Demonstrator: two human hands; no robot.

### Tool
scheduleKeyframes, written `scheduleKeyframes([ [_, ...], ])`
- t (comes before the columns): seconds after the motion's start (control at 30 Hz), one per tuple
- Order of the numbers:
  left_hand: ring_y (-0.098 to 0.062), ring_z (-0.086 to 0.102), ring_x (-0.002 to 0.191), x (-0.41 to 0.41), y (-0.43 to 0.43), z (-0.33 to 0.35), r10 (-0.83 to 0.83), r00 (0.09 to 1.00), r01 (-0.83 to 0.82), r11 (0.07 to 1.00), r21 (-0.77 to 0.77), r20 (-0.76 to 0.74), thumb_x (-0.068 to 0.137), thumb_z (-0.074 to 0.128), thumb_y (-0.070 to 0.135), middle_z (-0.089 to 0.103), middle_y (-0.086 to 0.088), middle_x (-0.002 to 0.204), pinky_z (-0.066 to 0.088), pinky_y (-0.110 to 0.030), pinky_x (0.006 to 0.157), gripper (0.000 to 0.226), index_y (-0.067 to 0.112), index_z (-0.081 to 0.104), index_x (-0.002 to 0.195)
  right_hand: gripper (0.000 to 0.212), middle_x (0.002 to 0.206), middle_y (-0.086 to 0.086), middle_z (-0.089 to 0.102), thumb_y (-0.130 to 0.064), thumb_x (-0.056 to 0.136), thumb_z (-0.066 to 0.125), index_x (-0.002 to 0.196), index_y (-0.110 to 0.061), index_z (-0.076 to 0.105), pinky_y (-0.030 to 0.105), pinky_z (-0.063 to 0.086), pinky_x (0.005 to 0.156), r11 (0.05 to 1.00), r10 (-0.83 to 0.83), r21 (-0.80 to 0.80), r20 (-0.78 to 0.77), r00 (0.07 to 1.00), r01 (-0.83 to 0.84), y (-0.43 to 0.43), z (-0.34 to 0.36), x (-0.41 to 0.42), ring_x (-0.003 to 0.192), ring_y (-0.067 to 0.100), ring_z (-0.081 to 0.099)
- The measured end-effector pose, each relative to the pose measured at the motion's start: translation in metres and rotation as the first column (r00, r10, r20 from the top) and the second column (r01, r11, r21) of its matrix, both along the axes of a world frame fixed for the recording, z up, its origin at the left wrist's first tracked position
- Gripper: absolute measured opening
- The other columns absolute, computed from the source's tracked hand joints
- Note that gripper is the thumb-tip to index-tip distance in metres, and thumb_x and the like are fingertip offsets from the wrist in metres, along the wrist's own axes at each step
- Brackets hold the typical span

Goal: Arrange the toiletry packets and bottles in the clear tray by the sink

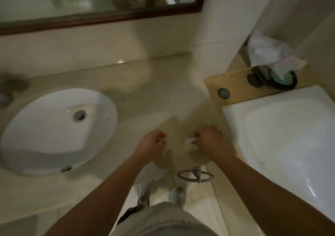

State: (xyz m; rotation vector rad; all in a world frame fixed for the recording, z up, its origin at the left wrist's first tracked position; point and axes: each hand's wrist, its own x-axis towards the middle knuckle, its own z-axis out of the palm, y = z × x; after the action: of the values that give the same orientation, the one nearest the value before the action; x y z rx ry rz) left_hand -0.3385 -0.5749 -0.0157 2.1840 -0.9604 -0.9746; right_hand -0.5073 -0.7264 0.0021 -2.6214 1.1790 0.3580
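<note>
Both hands, left hand [154, 141] and right hand [210, 138], hovered curled low-centre over the beige stone counter [145, 94], the right pinching perhaps a small white packet [190, 140], blurred.

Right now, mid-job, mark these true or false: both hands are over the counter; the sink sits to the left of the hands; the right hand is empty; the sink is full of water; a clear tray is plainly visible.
1. Both hands are over the counter: true, left hand and right hand.
2. The sink lies left of the hands: true.
3. The right hand is empty: false, it pinches a small white item, too blurred to name.
4. The sink is full of water: false, the basin is empty and its drain shows.
5. A clear tray is plainly visible: false, the blur shows none.
</note>
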Motion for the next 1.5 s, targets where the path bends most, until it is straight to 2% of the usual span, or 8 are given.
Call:
scheduleKeyframes([
  [0.17,-0.014,0.063,0.074,0.013,0.07,0.01,0.273,0.961,-0.275,0.961,-0.035,-0.049,0.084,0.058,0.015,0.069,0.002,0.084,0.041,-0.019,0.059,0.014,0.025,0.066,0.09,0.018,0.084,-0.001,0.058,-0.012,0.069,0.071,0.079,-0.024,0.062,0.034,0.036,0.075,0.981,0.056,0.114,0.599,0.799,-0.154,0.06,0.024,0.063,0.087,0.025,0.05],
  [0.4,-0.013,0.062,0.076,0.064,0.211,0.03,0.624,0.781,-0.622,0.774,-0.117,-0.02,0.085,0.06,0.016,0.067,0.005,0.081,0.044,-0.025,0.067,0.011,0.025,0.066,0.085,0.022,0.082,0.0,0.058,0.004,0.062,0.064,0.062,-0.017,0.06,0.032,0.038,0.072,0.882,0.345,-0.168,0.867,0.359,-0.441,0.179,0.071,0.158,0.082,0.021,0.047],
  [0.5,-0.017,0.064,0.078,0.081,0.295,0.031,0.737,0.673,-0.736,0.66,-0.148,-0.065,0.085,0.06,0.016,0.069,0.001,0.083,0.049,-0.029,0.073,0.009,0.021,0.067,0.086,0.029,0.087,-0.001,0.058,0.01,0.059,0.067,0.064,-0.018,0.06,0.027,0.037,0.077,0.833,0.379,-0.171,0.87,0.317,-0.525,0.247,0.076,0.2,0.089,0.021,0.048],
  [0.8,-0.013,0.06,0.079,0.157,0.505,0.035,0.864,0.502,-0.854,0.488,-0.184,-0.036,0.089,0.056,0.012,0.066,0.003,0.087,0.041,-0.019,0.071,0.014,0.015,0.068,0.093,0.03,0.085,-0.006,0.057,0.008,0.06,0.066,0.064,-0.021,0.058,0.024,0.036,0.083,0.711,0.457,-0.106,0.821,0.342,-0.695,0.456,0.066,0.318,0.089,0.019,0.05],
  [1.03,-0.021,0.064,0.081,0.23,0.544,0.028,0.883,0.452,-0.884,0.427,-0.189,-0.123,0.085,0.061,0.014,0.07,0.0,0.083,0.051,-0.037,0.082,0.018,0.03,0.065,0.076,0.012,0.077,-0.001,0.057,-0.005,0.066,0.048,0.069,-0.015,0.055,0.038,0.044,0.065,0.627,0.473,-0.074,0.827,0.303,-0.776,0.493,0.06,0.389,0.078,0.025,0.051],
  [1.27,-0.019,0.064,0.079,0.304,0.551,0.029,0.892,0.448,-0.887,0.436,-0.154,-0.06,0.085,0.062,0.018,0.069,0.002,0.08,0.05,-0.033,0.076,0.018,0.032,0.066,0.075,0.026,0.094,-0.008,0.066,-0.017,0.084,0.071,0.105,-0.02,0.057,0.015,0.05,0.063,0.686,0.017,0.506,0.707,0.707,-0.522,0.498,0.045,0.508,0.079,0.003,0.064],
  [1.37,-0.014,0.063,0.08,0.338,0.565,0.036,0.89,0.455,-0.885,0.454,-0.108,0.011,0.086,0.061,0.022,0.069,0.006,0.083,0.048,-0.028,0.073,0.012,0.031,0.069,0.084,0.019,0.091,-0.005,0.07,-0.018,0.082,0.074,0.1,-0.021,0.067,0.005,0.044,0.05,0.622,-0.187,0.691,0.588,0.787,-0.369,0.5,0.041,0.556,0.074,-0.003,0.063],
  [1.5,-0.015,0.062,0.083,0.383,0.568,0.044,0.867,0.493,-0.857,0.499,-0.131,0.077,0.086,0.061,0.019,0.068,0.003,0.089,0.048,-0.03,0.074,0.009,0.024,0.067,0.09,0.014,0.075,-0.004,0.071,-0.033,0.076,0.077,0.08,-0.024,0.067,0.017,0.043,0.05,0.609,-0.276,0.776,0.401,0.874,-0.164,0.498,0.032,0.595,0.06,0.004,0.064],
])
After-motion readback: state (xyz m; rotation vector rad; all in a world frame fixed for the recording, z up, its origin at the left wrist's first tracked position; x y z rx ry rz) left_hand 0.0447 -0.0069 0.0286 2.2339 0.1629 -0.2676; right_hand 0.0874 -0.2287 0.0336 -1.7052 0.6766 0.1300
